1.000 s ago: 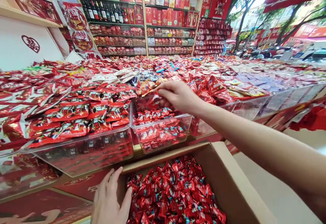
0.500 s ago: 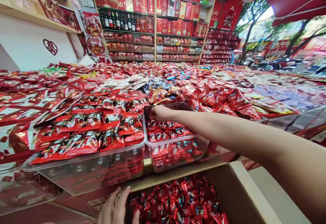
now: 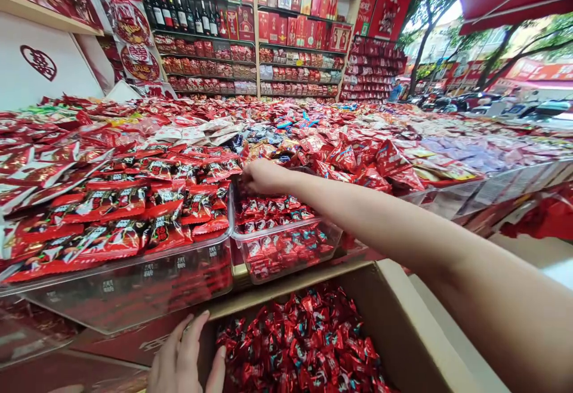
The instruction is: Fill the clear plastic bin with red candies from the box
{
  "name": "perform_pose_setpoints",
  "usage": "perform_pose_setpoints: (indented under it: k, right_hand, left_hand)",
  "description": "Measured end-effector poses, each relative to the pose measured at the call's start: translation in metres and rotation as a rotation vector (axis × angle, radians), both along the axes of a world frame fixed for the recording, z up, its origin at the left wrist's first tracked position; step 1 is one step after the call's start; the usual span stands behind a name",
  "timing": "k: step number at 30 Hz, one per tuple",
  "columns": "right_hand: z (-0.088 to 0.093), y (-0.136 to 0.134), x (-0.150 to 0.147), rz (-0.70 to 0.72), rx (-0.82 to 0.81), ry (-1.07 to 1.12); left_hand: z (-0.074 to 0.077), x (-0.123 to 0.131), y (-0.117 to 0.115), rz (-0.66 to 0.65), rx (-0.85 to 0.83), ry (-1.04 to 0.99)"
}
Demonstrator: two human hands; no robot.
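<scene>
My right hand (image 3: 264, 176) reaches over the back left corner of a clear plastic bin (image 3: 286, 226). Its fingers are curled closed and point downward; whatever they hold is hidden. Small red wrapped candies (image 3: 268, 208) lie in rows in that bin. Below it stands an open cardboard box (image 3: 403, 297) with a loose heap of similar red wrapped candies (image 3: 299, 339). At the box's left side, my left hand (image 3: 185, 357) grips the wall, its thumb on the inner side and its other fingers along the edge.
Left of the bin, a larger clear bin (image 3: 134, 279) is piled with red-and-black packets (image 3: 129, 202). Many more wrapped sweets (image 3: 358, 154) spread across the display behind. Shelves with red boxes and bottles (image 3: 179, 14) line the back wall. A street shows at the right.
The view has shifted, so the bins, box and both hands appear further left and slightly higher. My right hand stays at the bin's back left corner, and my left hand stays on the box.
</scene>
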State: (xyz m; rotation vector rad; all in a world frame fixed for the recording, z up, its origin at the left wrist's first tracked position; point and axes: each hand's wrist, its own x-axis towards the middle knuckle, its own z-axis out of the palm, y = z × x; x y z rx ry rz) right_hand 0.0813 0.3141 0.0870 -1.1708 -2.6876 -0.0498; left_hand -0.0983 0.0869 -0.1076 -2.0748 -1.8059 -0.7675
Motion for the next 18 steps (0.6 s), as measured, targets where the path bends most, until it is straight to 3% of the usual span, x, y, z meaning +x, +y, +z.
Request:
perform_pose_setpoints:
  k: [2,4,6,8,9,12,14,16,18]
  right_hand:
    - [0.022,-0.031,0.006,0.041,0.097,0.07]
    - [0.033,-0.08,0.016,0.113,0.122,0.161]
    - [0.017,-0.135,0.028,0.242,0.017,0.207]
    - [-0.031,-0.181,0.042,0.485,-0.182,0.124]
    - [-0.065,-0.198,0.048,0.463,-0.27,0.013]
    - [-0.176,-0.222,0.062,0.189,-0.536,-0.172]
    - [-0.232,-0.228,0.066,0.036,-0.614,-0.239]
    - [-0.265,-0.234,0.067,-0.013,-0.636,-0.287]
    - [-0.278,-0.24,0.067,0.02,-0.617,-0.297]
  left_hand:
    - [0.005,0.004,-0.002,0.015,-0.034,-0.026]
    - [0.007,0.008,-0.003,0.035,-0.06,-0.051]
    - [0.008,0.01,-0.004,0.045,-0.072,-0.065]
    - [0.008,0.01,-0.005,0.039,-0.075,-0.066]
    - [0.009,0.01,-0.005,0.037,-0.079,-0.063]
    - [0.01,0.01,-0.005,0.047,-0.101,-0.057]
    - [0.012,0.011,-0.006,0.053,-0.121,-0.052]
    - [0.012,0.013,-0.006,0.055,-0.137,-0.057]
    - [0.011,0.013,-0.005,0.065,-0.155,-0.067]
